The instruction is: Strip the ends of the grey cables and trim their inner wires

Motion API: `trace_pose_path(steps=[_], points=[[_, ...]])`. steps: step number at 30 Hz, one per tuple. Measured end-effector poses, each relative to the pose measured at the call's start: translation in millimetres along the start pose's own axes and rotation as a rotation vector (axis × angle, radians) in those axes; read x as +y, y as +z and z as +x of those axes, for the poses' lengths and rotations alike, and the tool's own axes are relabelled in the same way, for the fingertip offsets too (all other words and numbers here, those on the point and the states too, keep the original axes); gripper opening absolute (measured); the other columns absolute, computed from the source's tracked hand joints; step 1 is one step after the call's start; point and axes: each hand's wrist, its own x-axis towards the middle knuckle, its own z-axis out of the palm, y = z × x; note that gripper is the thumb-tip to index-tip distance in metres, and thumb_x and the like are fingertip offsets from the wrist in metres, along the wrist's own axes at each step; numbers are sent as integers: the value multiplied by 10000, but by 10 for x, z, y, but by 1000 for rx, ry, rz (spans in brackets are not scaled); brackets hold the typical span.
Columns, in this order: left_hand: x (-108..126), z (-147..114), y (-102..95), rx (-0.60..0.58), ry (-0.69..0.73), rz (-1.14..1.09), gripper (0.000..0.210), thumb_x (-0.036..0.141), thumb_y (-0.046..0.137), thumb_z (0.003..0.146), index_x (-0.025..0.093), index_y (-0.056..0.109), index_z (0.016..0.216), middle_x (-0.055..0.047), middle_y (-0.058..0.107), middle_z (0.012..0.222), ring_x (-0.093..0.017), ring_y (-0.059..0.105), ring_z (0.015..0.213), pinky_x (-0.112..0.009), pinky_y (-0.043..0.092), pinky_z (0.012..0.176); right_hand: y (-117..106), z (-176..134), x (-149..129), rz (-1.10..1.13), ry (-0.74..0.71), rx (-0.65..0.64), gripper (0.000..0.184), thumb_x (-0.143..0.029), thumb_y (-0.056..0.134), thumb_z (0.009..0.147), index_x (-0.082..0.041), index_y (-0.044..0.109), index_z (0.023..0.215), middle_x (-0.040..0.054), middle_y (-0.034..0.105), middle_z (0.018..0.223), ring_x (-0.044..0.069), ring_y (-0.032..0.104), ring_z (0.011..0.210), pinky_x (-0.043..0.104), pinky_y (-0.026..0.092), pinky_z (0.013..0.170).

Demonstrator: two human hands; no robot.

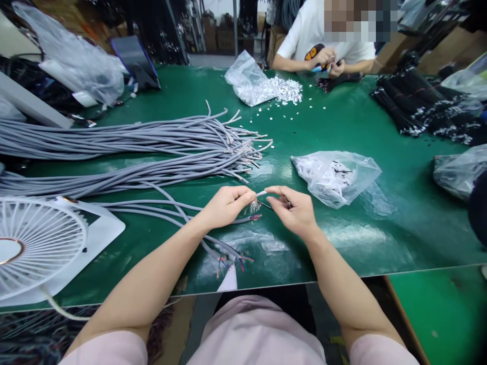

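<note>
Gray cable bundle (133,139), in two bunches along the counter (342,132), frayed ends rightward. Just in front of those ends: left hand (235,203), fingers pinching a frayed cable end (254,207); right hand (292,208), fingers closed round a slim dark tool (266,205). Beyond the bundle's ends: first clear bag (243,76), holding small pale pieces (289,91), more of them heaped outside its mouth. Right of the bundle's ends: second clear bag (365,172), holding white strips (333,178), some dark-marked. Far right of the bundle: third clear bag (458,172), contents dark, kind unclear. Behind the bundle's left part: fourth clear bag (79,56), contents not discernible. In front of the bundle: several loose gray cables (235,221), colored cores (242,263) exposed; at its left part, one white fan (41,243).
</note>
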Motion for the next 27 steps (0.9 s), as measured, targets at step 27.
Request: trace_pose_path(steps=[27], points=[[49,-27,-55,-239,-123,-131,403,473,518,844,98,648,773,28,436,513,-64,335,462,-193,252,447,-41,148,96,175,239,-197,198,-291,566,788,-138,653,696,-31,507,552,79,402,505,221,311,501]])
